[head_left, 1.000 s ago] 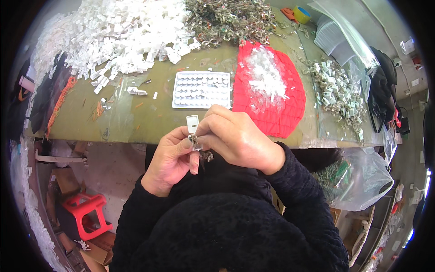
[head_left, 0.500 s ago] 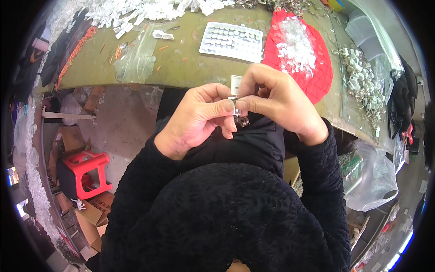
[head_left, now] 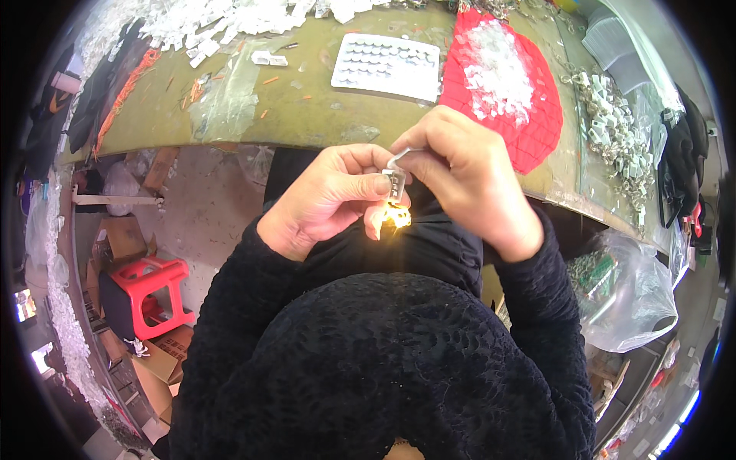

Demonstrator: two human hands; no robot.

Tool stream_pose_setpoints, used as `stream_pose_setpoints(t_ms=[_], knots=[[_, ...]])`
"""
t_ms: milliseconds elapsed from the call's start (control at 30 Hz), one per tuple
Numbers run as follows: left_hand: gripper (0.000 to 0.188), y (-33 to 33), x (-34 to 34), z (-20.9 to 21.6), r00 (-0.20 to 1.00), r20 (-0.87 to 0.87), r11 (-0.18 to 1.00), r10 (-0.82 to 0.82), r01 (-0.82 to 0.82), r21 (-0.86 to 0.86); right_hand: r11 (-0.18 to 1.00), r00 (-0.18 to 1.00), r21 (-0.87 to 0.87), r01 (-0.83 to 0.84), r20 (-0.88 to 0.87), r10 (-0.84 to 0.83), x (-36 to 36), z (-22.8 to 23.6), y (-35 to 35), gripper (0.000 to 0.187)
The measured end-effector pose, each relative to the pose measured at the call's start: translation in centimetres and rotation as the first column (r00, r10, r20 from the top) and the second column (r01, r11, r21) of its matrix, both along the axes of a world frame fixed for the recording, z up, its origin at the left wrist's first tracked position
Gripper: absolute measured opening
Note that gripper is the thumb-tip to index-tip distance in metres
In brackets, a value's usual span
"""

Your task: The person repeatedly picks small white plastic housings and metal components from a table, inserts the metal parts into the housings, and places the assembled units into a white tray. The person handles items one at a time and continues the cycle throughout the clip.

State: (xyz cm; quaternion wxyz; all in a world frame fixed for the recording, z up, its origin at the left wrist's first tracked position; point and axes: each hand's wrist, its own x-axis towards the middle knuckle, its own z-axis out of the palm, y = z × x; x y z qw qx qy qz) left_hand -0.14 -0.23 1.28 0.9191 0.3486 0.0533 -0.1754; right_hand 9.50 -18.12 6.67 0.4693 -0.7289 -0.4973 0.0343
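Between my hands, over my lap, is a small clear-and-white battery case (head_left: 395,185) with a hinged lid. My left hand (head_left: 326,195) pinches the case body between thumb and fingers. At the case's top edge, the fingers of my right hand (head_left: 471,176) are closed on its raised white lid (head_left: 400,156). Just below the case, a bunch of tiny string lights (head_left: 396,215) glows warm yellow beside my left fingertips. On the table beyond my hands lies a white tray (head_left: 414,89) with rows of round button cells.
A red cloth (head_left: 543,142) with clear plastic pieces (head_left: 498,73) lies right of the tray. More battery cases with wires (head_left: 621,142) are heaped at the right edge. White pieces (head_left: 207,27) cover the far left. A red stool (head_left: 157,295) stands on the floor.
The string lights, dark before, are now lit. My right fingers have moved from the case's front up to its lid, which has tipped over from upright.
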Motion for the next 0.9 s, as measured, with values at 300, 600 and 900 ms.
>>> stream_pose_setpoints(t_ms=[300,600,900], knots=[[0.016,-0.5,0.1,-1.4,0.980,0.054,0.980,0.192,-0.189,-0.063,0.998,0.953,0.060,0.005,0.302,-0.023,-2.9,-2.9,-0.7,0.035],[0.022,-2.0,-1.0,-0.4,0.949,0.175,0.866,0.261,-0.310,0.392,0.992,0.954,0.053,0.113,0.273,-0.123,-2.3,-4.2,-1.1,0.029],[0.023,-3.3,-1.4,-0.9,0.930,0.195,0.833,0.313,-0.367,0.413,0.989,0.938,0.077,0.129,0.314,-0.147,-4.1,-5.3,-1.3,0.046]])
